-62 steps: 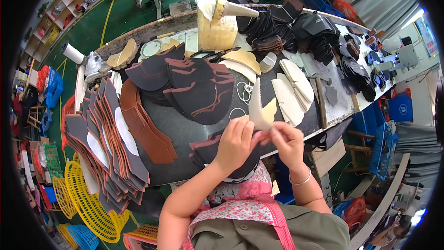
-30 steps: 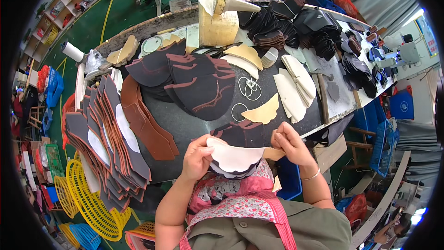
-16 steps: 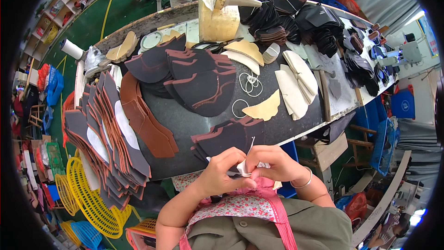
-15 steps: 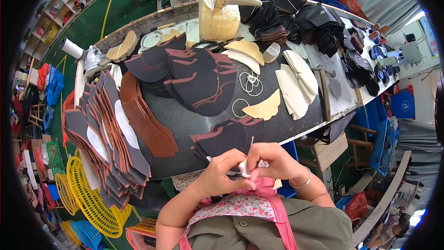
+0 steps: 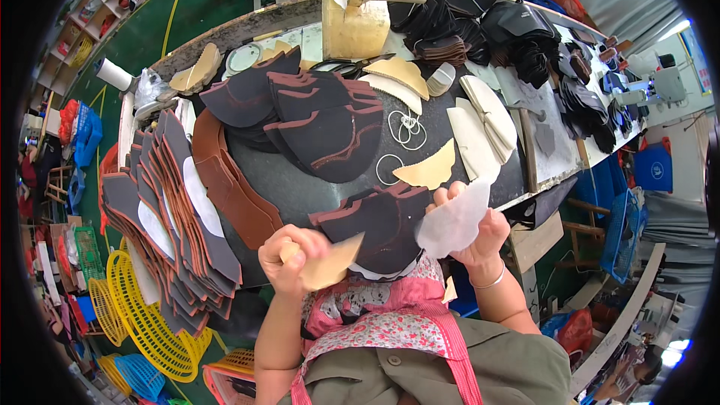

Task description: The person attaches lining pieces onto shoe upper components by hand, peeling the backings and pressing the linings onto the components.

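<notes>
Above the table's near edge, my left hand is closed on a tan backing-paper piece, its fingers slightly blurred. To the right, my right hand grips a thin white curved piece, which hides some of the fingers. A gap separates the two hands. Between and beyond them lies a small stack of dark curved shoe-upper pieces with reddish-brown edges. Past that stack, a cream scalloped piece rests beside a loop of white cord.
More dark cut pieces fill the table's middle. Grey-brown pieces are piled left, beside brown leather strips. A yellowed block with a cone stands at the back. White folded pieces lie right, and yellow baskets stand on the floor.
My hands, earlier together pinching a white piece, have moved apart. The left now holds the tan paper, the right the white piece, both raised and spread out.
</notes>
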Tool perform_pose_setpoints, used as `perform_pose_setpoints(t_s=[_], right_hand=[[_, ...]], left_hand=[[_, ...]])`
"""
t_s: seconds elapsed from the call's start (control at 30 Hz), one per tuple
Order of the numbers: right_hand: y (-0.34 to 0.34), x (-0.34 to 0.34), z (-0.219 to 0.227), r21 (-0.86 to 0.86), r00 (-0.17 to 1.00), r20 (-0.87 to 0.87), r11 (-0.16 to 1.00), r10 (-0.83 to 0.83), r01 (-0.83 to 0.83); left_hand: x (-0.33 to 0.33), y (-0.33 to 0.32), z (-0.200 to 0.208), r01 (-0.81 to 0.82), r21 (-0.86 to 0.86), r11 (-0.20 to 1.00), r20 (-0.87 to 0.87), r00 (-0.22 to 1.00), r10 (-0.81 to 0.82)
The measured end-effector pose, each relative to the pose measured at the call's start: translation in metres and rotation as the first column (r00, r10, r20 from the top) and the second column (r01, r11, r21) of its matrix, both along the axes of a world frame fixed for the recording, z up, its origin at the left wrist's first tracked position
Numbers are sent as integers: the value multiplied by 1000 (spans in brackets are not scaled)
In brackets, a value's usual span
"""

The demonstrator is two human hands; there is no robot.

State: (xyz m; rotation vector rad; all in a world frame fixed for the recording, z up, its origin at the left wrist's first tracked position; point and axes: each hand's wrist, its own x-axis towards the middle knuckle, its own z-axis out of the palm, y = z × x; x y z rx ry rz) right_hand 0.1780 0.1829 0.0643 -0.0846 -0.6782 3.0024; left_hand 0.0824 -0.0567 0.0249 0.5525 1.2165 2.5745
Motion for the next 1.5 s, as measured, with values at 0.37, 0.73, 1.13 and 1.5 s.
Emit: perform_pose_setpoints(t_s=[0.37, 0.73, 1.13, 1.5], right_hand=[[-28, 4, -13, 811, 953, 293, 547, -73, -208], [-21, 12, -41, 925, 995, 33, -375, -98, -67], [-45, 2, -15, 995, 995, 85, -61, 50, -82], [17, 16, -7, 563, 905, 262, 815, -334, 138]], left_hand=[[35, 7, 0, 451, -485, 749, 499, 846, -187], [28, 19, -6, 44, -937, 347, -47, 967, -250], [39, 32, 19, -320, -948, 1, -293, 868, -401], [-52, 55, 5, -575, -752, 323, -659, 657, -366]])
